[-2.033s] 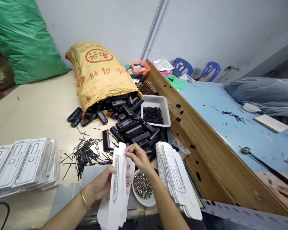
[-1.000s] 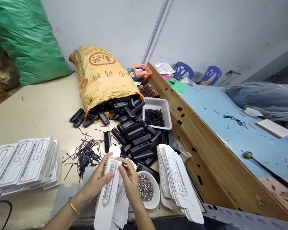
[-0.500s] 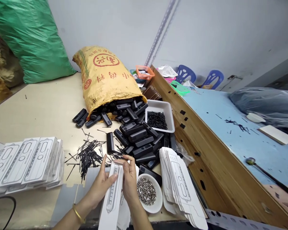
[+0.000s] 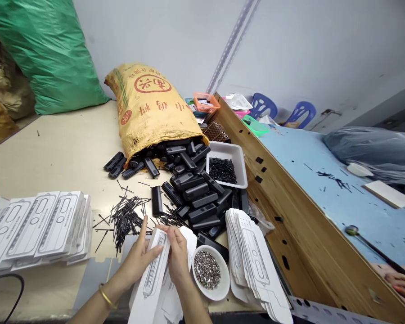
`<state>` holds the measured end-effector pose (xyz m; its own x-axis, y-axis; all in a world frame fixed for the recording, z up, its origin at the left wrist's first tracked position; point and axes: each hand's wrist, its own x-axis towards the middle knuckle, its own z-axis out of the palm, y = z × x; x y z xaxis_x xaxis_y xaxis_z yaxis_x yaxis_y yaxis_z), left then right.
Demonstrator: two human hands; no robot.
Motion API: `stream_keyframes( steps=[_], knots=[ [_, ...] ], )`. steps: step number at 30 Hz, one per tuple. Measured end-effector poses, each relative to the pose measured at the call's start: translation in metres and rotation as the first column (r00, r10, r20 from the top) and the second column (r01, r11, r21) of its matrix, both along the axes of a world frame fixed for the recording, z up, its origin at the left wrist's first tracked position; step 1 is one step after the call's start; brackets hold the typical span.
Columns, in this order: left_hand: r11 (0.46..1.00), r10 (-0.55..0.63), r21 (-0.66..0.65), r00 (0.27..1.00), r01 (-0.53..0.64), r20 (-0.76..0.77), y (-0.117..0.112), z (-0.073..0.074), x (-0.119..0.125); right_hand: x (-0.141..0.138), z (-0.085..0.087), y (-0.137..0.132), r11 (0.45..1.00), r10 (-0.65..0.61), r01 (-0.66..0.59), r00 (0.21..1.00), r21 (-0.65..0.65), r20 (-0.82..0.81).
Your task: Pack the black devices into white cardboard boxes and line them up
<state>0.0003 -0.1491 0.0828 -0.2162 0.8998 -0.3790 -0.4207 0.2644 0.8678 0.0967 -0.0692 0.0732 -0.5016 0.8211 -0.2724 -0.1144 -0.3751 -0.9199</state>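
Observation:
A white printed cardboard box (image 4: 142, 302) is held between my two hands, tilted with its far end away from me. My left hand (image 4: 139, 258) grips its left side, thumb lying across the printed face and index finger pointing up past the edge. At the far end, my right hand (image 4: 177, 253) pinches the box's top edge and right side. Beneath and beside it lie white flat cartons (image 4: 189, 240), partly covered by the hand. Just right of my right hand stands a white bowl (image 4: 224, 288) of small metal pieces (image 4: 206, 269).
Black plastic cases (image 4: 202, 211) spill from a yellow sack (image 4: 155, 112). Thin black rods (image 4: 126, 220) lie loose, and more fill a white tray (image 4: 245, 173). Finished-looking boxes (image 4: 59, 225) are stacked left; folded cartons (image 4: 253, 261) lie right, beside a wooden partition (image 4: 297, 211). Another person's hand (image 4: 403, 283) shows far right.
My right hand has closed in on the far end of the box, its fingers now pressed at the top edge. The box has turned slightly, showing more of its right side.

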Motion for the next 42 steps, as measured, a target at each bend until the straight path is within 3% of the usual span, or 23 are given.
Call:
stream_keyframes(
  steps=[4,7,10,11,13,16,19,22,23,25,27,28,30,32,36,40,42],
  knots=[
    [0.999,-0.027,-0.023,0.999,0.026,-0.039,-0.007,0.000,-0.004,0.012,-0.009,-0.009,0.996,-0.086,0.083,0.995,0.046,0.059],
    [0.974,-0.063,0.191,0.961,0.118,-0.270,-0.016,-0.003,-0.003,0.007,-0.012,-0.003,0.980,-0.196,0.192,0.974,0.045,0.112],
    [0.929,0.123,0.361,0.849,0.084,-0.513,-0.019,-0.006,-0.008,-0.020,-0.012,0.014,0.960,-0.069,-0.010,0.960,0.280,0.272],
    [0.938,0.199,0.346,0.819,0.000,-0.539,-0.018,-0.007,-0.013,-0.032,-0.013,0.022,0.918,-0.040,-0.110,0.930,0.381,0.365],
    [0.957,0.289,0.206,0.762,-0.206,-0.580,-0.016,-0.007,-0.026,-0.055,-0.014,0.041,0.817,-0.120,-0.226,0.833,0.530,0.540],
    [0.932,0.248,-0.027,0.688,-0.362,-0.682,-0.017,-0.008,-0.049,-0.069,-0.016,0.073,0.788,-0.144,-0.296,0.764,0.540,0.629],
    [0.950,0.072,-0.123,0.584,-0.287,-0.808,-0.018,-0.011,-0.059,-0.046,-0.008,0.099,0.803,-0.069,-0.312,0.797,0.507,0.599],
    [0.973,-0.089,-0.173,0.442,-0.152,-0.892,-0.014,-0.011,-0.054,-0.010,0.014,0.104,0.789,0.095,-0.406,0.822,0.460,0.562],
    [0.982,-0.117,-0.167,0.412,-0.088,-0.904,-0.011,-0.010,-0.050,-0.002,0.023,0.100,0.744,0.220,-0.502,0.808,0.441,0.547],
    [0.991,-0.134,-0.133,0.388,0.029,-0.912,-0.006,-0.007,-0.044,0.002,0.034,0.088,0.586,0.386,-0.679,0.714,0.442,0.585],
    [0.995,-0.102,-0.098,0.416,0.030,-0.904,-0.006,-0.007,-0.044,-0.008,0.033,0.077,0.489,0.320,-0.709,0.687,0.507,0.652],
    [0.997,-0.059,-0.076,0.439,-0.022,-0.897,-0.008,-0.008,-0.046,-0.016,0.028,0.074,0.477,0.242,-0.712,0.670,0.515,0.702],
    [0.987,0.067,-0.010,0.476,-0.158,-0.877,-0.016,-0.013,-0.053,-0.033,0.011,0.071,0.486,0.076,-0.714,0.608,0.504,0.790],
    [0.967,0.193,0.077,0.496,-0.244,-0.846,-0.023,-0.017,-0.058,-0.047,-0.009,0.071,0.491,-0.007,-0.724,0.553,0.485,0.833],
    [0.954,0.280,0.156,0.569,-0.257,-0.773,-0.018,-0.020,-0.043,-0.051,-0.032,0.076,0.477,0.016,-0.721,0.578,0.501,0.816],
    [0.960,0.274,0.174,0.598,-0.221,-0.753,0.001,-0.019,-0.011,-0.028,-0.012,0.082,0.543,0.009,-0.640,0.651,0.543,0.759],
    [0.963,0.267,0.184,0.601,-0.197,-0.754,0.007,-0.019,0.000,-0.013,0.008,0.076,0.643,0.013,-0.470,0.797,0.606,0.604]
  ],
)
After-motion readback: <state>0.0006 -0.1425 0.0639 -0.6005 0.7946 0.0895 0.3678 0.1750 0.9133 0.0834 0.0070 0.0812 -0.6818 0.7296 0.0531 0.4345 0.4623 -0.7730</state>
